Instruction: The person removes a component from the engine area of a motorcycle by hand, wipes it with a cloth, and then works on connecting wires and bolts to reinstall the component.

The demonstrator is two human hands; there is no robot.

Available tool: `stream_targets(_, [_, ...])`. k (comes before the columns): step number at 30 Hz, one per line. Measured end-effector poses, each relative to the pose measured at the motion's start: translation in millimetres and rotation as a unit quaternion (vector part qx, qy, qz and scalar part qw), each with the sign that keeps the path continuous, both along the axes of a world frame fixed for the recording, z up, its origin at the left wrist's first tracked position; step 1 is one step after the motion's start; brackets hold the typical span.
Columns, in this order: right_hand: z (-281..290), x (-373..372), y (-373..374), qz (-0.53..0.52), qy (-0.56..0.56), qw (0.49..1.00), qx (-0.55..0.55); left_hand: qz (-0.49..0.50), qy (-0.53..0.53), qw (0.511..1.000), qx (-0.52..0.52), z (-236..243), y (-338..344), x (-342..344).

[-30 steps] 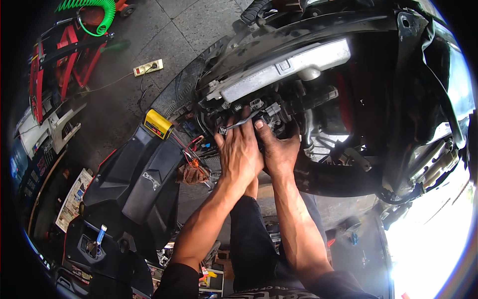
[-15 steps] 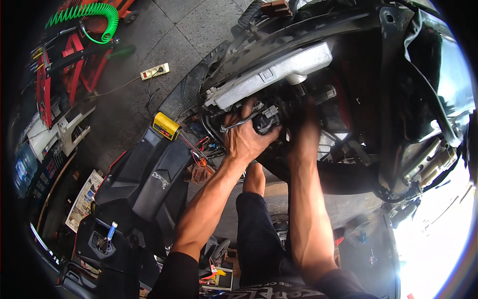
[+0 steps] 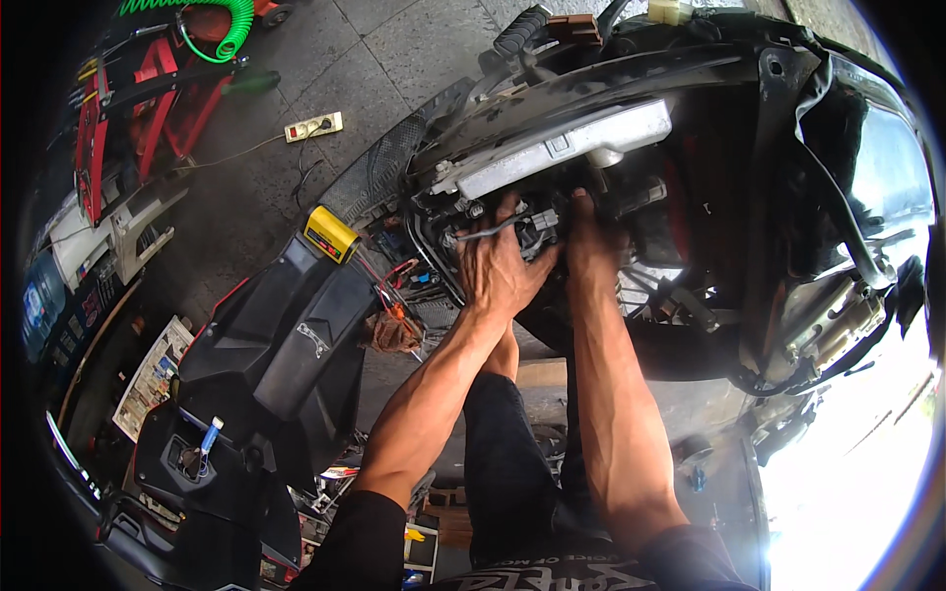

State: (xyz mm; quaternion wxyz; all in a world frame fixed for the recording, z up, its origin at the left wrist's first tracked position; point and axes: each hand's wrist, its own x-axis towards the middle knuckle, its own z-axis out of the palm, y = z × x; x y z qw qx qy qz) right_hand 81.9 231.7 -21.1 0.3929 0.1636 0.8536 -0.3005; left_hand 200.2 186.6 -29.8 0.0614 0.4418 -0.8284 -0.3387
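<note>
My left hand (image 3: pixel 493 266) lies among the machinery of the black vehicle (image 3: pixel 749 227), fingers spread beside a grey connector (image 3: pixel 542 221) and a thin grey lead, with the thumb reaching right. Just right of it, my right hand (image 3: pixel 593 241) reaches into the cavity below a long silver cover (image 3: pixel 562 145); its thumb points upward and the other fingers are hidden and in shadow. Whether it grips anything I cannot make out.
At left are a yellow box (image 3: pixel 331 234) with wires, an orange clip and rag (image 3: pixel 384 330), black body panels (image 3: pixel 256 394), a power strip (image 3: pixel 312 126) on the tiled floor, a red metal stand (image 3: pixel 148 118) and a green coiled hose (image 3: pixel 225 30).
My right hand has shifted right, away from my left hand, and deeper into the cavity, blurring on the way. My left hand stays among the connectors, its thumb now visible.
</note>
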Motion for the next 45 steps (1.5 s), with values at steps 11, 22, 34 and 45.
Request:
stream_targets(11, [-26,14,18,-0.054,0.075,0.984,-0.153,-0.026,-0.001,0.999,0.048,-5,-18,-5])
stream_targets(22, [-6,13,22,-0.090,-0.020,0.976,-0.198,-0.040,-0.019,0.994,0.098,-3,-17,-7])
stream_targets(34, [-11,45,26,-0.200,-0.005,0.917,-0.345,-0.045,0.082,0.982,0.162,-10,-29,9])
stream_targets(45, [13,25,37,0.015,-0.030,0.986,-0.163,-0.024,0.047,0.977,0.207,8,-37,18])
